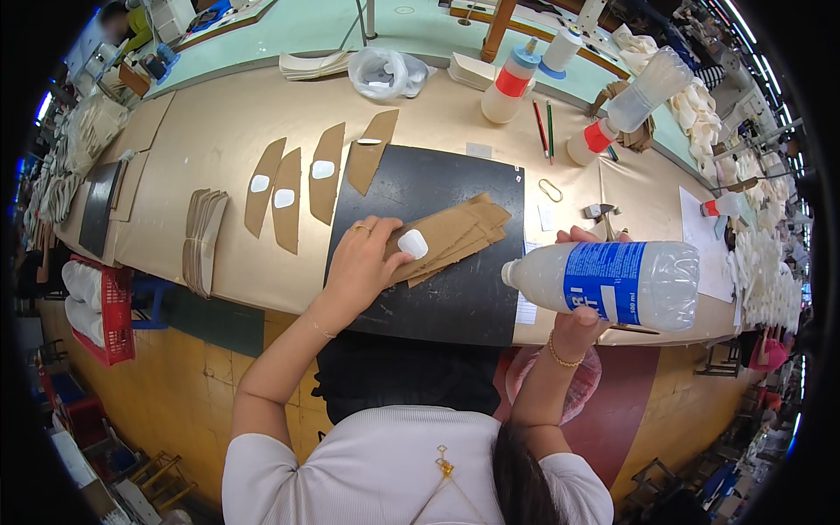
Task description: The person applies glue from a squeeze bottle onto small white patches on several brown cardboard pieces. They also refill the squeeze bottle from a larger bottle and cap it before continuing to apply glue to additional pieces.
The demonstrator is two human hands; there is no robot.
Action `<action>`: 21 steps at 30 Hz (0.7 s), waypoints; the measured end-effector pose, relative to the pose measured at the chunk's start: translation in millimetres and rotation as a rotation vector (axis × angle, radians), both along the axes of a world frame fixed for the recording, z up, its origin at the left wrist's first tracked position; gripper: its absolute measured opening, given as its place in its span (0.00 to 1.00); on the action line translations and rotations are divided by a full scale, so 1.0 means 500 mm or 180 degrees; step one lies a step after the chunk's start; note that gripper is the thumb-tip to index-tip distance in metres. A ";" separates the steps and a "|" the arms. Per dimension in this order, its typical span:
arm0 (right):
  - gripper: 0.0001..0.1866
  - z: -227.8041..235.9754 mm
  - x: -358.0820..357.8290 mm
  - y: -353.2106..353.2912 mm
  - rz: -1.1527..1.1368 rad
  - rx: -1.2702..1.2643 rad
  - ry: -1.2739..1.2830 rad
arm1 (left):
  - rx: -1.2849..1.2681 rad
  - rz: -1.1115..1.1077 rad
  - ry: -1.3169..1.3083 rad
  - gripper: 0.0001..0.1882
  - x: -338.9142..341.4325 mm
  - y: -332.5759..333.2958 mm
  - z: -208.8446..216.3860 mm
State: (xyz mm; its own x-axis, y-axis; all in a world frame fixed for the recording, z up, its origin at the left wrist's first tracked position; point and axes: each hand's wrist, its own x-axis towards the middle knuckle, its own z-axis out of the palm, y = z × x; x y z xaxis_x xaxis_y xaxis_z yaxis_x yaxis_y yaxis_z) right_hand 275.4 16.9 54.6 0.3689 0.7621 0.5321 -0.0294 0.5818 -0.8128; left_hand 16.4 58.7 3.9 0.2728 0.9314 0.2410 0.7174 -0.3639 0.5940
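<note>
My right hand (576, 332) grips a clear plastic bottle (669, 284) with a blue label. The bottle lies nearly level above the table's right part, its neck pointing left. On a black board (472, 302), my left hand (363, 262) pinches the near left end of fanned brown cut pieces (464, 232). Its thumb touches the edge of a white rounded patch (413, 245) on the top piece. Beyond the left hand, several brown curved pieces lie in a row, among them one piece (324, 188) with a white patch (323, 169).
A stack of brown pieces (203, 241) sits at the left. Glue bottles with red bands (512, 83) stand at the far right, near two pencils (544, 131). A small hammer (599, 211) lies by the board. A plastic bag (381, 74) rests at the back; a red crate (114, 315) stands lower left.
</note>
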 end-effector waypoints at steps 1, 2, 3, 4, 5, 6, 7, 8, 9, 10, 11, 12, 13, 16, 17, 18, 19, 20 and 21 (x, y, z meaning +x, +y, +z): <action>0.56 -0.001 0.002 -0.001 -0.0005 -0.0001 -0.0013 | 0.0051 0.0059 -0.0079 0.19 0.001 -0.002 -0.003; 0.57 -0.001 0.004 -0.002 -0.0010 -0.0001 -0.0025 | 0.0019 0.0115 -0.0071 0.19 -0.001 -0.005 -0.006; 0.57 -0.002 0.004 -0.002 -0.0013 -0.0003 -0.0033 | -0.0013 0.0173 -0.0059 0.19 -0.006 -0.010 -0.009; 0.57 -0.002 0.003 -0.003 -0.0018 -0.0037 0.0014 | -0.0045 0.0231 -0.0046 0.19 -0.010 -0.013 -0.011; 0.57 0.000 0.001 -0.004 -0.0023 -0.0070 0.0062 | -0.0277 0.0257 -0.0188 0.20 -0.013 -0.013 -0.015; 0.58 0.003 -0.001 -0.006 -0.0029 -0.0110 0.0102 | -0.0515 0.0282 -0.0337 0.20 -0.015 -0.014 -0.017; 0.58 0.006 -0.003 -0.007 -0.0022 -0.0167 0.0147 | -0.0754 0.0307 -0.0485 0.20 -0.015 -0.015 -0.017; 0.59 0.010 -0.004 -0.007 -0.0015 -0.0224 0.0192 | -0.0977 0.0372 -0.0396 0.20 -0.016 -0.013 -0.014; 0.59 0.012 -0.004 -0.008 -0.0010 -0.0279 0.0233 | -0.1197 0.0434 -0.0309 0.20 -0.014 -0.008 0.002; 0.59 0.013 -0.003 -0.008 0.0005 -0.0306 0.0300 | -0.1418 0.0494 -0.0222 0.20 -0.012 -0.005 0.012; 0.60 0.012 -0.003 -0.008 0.0020 -0.0333 0.0366 | -0.1505 0.0494 -0.0199 0.20 -0.012 -0.005 0.012; 0.60 0.012 -0.003 -0.007 0.0039 -0.0355 0.0438 | -0.1586 0.0499 -0.0171 0.21 -0.014 -0.004 0.013; 0.60 0.011 0.000 -0.007 0.0045 -0.0388 0.0403 | -0.1667 0.0502 -0.0144 0.21 -0.015 -0.003 0.014; 0.58 0.010 0.007 -0.010 -0.0031 -0.0528 0.0285 | -0.1124 0.0417 -0.0332 0.18 -0.007 -0.016 0.021; 0.58 0.009 0.008 -0.010 -0.0074 -0.0529 0.0300 | -0.1143 0.0426 -0.0410 0.18 -0.007 -0.017 0.016; 0.58 0.008 0.009 -0.009 -0.0114 -0.0529 0.0309 | -0.1161 0.0435 -0.0494 0.18 -0.005 -0.017 0.008; 0.57 0.008 0.010 -0.008 -0.0152 -0.0529 0.0319 | -0.1178 0.0446 -0.0578 0.18 -0.005 -0.017 0.004; 0.56 0.005 0.011 -0.007 -0.0182 -0.0523 0.0313 | -0.1683 0.0418 -0.1018 0.18 -0.008 -0.015 0.003; 0.56 0.006 0.012 -0.007 -0.0157 -0.0510 0.0336 | -0.2182 0.0387 -0.1460 0.17 -0.012 -0.009 0.009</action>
